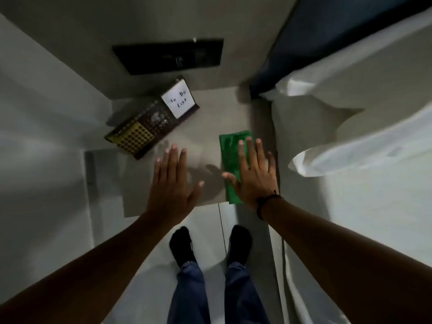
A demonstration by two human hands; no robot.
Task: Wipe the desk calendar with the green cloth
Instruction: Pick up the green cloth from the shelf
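Note:
The desk calendar (149, 120) lies tilted at the back left of a small grey table (205, 118). It is dark, with a yellow grid at its near end and a white note at its far end. A folded green cloth (230, 150) lies flat on the table's right side. My right hand (254, 174) is spread palm down over the cloth, fingers straight, covering its right half. My left hand (173, 181) hovers flat with fingers apart over the table's middle, just short of the calendar's near corner, holding nothing.
A black rectangular panel (170, 56) is set in the wall behind the table. A bed with white sheets (364, 127) runs along the right, close to the table's edge. My feet in dark socks (182, 244) stand on the pale floor below.

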